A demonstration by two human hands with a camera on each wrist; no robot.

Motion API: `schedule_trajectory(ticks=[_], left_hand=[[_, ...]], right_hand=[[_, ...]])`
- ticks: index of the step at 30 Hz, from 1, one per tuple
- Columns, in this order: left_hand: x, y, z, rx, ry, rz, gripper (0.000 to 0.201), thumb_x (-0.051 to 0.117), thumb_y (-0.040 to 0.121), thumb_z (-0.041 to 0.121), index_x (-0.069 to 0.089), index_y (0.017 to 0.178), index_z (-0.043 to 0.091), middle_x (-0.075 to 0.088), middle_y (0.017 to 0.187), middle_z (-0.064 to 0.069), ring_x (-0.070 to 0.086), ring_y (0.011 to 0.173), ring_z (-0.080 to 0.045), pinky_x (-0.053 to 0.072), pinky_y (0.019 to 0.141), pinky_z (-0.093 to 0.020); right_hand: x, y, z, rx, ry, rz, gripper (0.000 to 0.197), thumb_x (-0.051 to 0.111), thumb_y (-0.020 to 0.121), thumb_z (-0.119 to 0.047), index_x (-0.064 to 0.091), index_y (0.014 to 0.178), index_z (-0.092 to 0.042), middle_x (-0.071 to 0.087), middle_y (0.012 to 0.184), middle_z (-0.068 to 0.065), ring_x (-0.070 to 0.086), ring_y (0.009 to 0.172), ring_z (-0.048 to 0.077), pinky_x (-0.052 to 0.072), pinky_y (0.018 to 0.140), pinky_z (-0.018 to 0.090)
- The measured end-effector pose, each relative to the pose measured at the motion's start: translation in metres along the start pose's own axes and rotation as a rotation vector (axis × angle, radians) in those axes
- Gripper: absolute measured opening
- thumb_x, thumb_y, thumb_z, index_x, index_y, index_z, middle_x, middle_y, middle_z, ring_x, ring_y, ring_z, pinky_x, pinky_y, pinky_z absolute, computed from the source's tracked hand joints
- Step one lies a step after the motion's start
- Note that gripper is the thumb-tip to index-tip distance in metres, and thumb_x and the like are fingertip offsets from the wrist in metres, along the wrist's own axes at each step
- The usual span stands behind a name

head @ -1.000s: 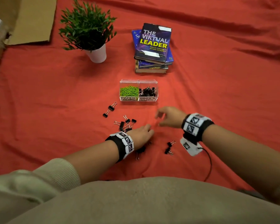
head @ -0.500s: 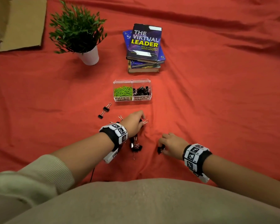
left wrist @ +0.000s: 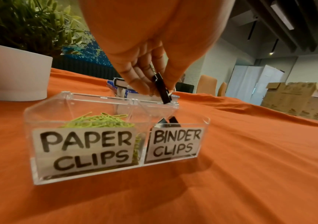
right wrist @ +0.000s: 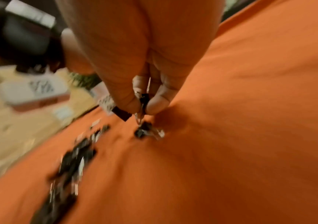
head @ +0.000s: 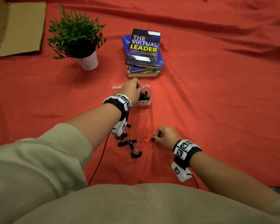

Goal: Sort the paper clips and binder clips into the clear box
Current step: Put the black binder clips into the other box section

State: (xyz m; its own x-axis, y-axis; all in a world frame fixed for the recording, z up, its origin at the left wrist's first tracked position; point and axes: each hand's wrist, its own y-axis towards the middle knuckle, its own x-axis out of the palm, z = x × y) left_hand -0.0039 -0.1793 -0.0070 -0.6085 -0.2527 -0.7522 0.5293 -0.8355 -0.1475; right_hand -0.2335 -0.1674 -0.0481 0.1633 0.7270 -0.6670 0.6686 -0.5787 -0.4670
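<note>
Several binder clips (head: 129, 145) remain on the worktop (head: 217, 110); my left hand (head: 131, 91) pinches one over the clear box (left wrist: 204, 125), my right hand (head: 166, 136) pinches another.

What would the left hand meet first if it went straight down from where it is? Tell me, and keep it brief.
Most likely the black binder clips already piled in the BINDER CLIPS compartment of the clear box. The left hand pinches a binder clip above that side; the depth to the box's back rim is unclear.
</note>
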Motion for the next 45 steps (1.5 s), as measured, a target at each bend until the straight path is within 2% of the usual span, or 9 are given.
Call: schedule_trajectory(ticks=[4,8,11,14,19,23,30,36,45], left_hand=[[0.007,0.009,-0.008,0.049,0.091,-0.099,0.015,0.053,0.091,0.009,0.063,0.102,0.011,0.066,0.108,-0.011,0.061,0.099,-0.028,0.049,0.086,-0.034],[0.009,-0.011,-0.019,0.187,0.148,-0.095,0.021,0.054,0.088,0.003,0.063,0.107,0.006,0.059,0.115,-0.012,0.054,0.109,-0.027,0.041,0.096,-0.033],[0.009,-0.043,-0.036,0.218,0.144,-0.042,0.022,0.055,0.086,0.004,0.063,0.105,0.008,0.055,0.111,-0.011,0.048,0.111,-0.026,0.04,0.099,-0.036],[0.01,-0.079,-0.061,0.169,0.22,-0.205,0.022,0.052,0.086,0.008,0.062,0.106,0.012,0.053,0.113,-0.008,0.048,0.113,-0.025,0.044,0.097,-0.039],[0.016,-0.116,-0.09,0.164,0.287,-0.362,0.043,0.057,0.086,0.011,0.054,0.128,0.018,0.051,0.121,-0.004,0.046,0.119,-0.024,0.048,0.094,-0.041],[0.023,-0.118,-0.091,0.184,0.355,-0.367,0.052,0.058,0.089,0.018,0.044,0.138,0.019,0.048,0.128,-0.004,0.043,0.122,-0.024,0.042,0.102,-0.04],[0.034,-0.109,-0.084,0.125,0.347,-0.332,0.019,0.055,0.091,0.019,0.06,0.107,0.008,0.053,0.11,-0.008,0.044,0.112,-0.027,0.042,0.096,-0.04],[0.029,-0.109,-0.087,0.104,0.291,-0.28,0.013,0.051,0.088,0.007,0.058,0.097,0.014,0.059,0.105,-0.005,0.049,0.107,-0.025,0.044,0.093,-0.041],[0.014,-0.119,-0.09,0.279,0.467,-0.428,0.047,0.049,0.089,0.006,0.051,0.132,0.024,0.049,0.116,-0.008,0.045,0.114,-0.025,0.044,0.09,-0.038]], right_hand=[[-0.028,0.035,-0.026,0.111,0.265,0.169,0.025,0.072,0.077,-0.009,0.057,0.063,-0.022,0.057,0.055,-0.006,0.049,0.049,0.005,0.036,0.043,0.008],[-0.059,0.071,-0.053,0.089,0.307,0.259,0.028,0.073,0.075,-0.006,0.056,0.06,-0.022,0.06,0.057,-0.002,0.057,0.055,0.014,0.051,0.061,0.034],[-0.069,0.096,-0.071,0.065,0.221,0.301,0.017,0.072,0.072,-0.008,0.062,0.064,-0.018,0.061,0.063,0.002,0.058,0.065,0.018,0.051,0.065,0.034],[-0.069,0.111,-0.082,0.047,0.093,0.286,0.007,0.068,0.077,-0.009,0.069,0.083,-0.007,0.066,0.078,0.007,0.06,0.074,0.02,0.047,0.062,0.024],[-0.066,0.111,-0.093,-0.013,-0.044,0.252,0.017,0.065,0.08,-0.013,0.068,0.095,-0.008,0.07,0.097,0.012,0.063,0.093,0.026,0.046,0.076,0.027],[-0.056,0.079,-0.086,-0.142,-0.11,0.234,0.012,0.062,0.082,-0.012,0.065,0.094,-0.011,0.063,0.101,0.008,0.06,0.091,0.022,0.044,0.078,0.025],[0.01,0.005,-0.03,-0.022,-0.416,-0.186,0.025,0.057,0.083,-0.021,0.056,0.103,-0.007,0.055,0.108,0.016,0.057,0.101,0.034,0.048,0.087,0.039],[0.012,0.004,-0.025,-0.06,-0.362,-0.12,0.021,0.057,0.084,-0.024,0.06,0.098,-0.01,0.056,0.104,0.012,0.054,0.103,0.031,0.048,0.087,0.038],[0.008,0.073,-0.067,-0.037,-0.219,0.112,0.043,0.056,0.085,-0.008,0.049,0.127,-0.004,0.047,0.132,0.016,0.049,0.12,0.031,0.039,0.104,0.036]])
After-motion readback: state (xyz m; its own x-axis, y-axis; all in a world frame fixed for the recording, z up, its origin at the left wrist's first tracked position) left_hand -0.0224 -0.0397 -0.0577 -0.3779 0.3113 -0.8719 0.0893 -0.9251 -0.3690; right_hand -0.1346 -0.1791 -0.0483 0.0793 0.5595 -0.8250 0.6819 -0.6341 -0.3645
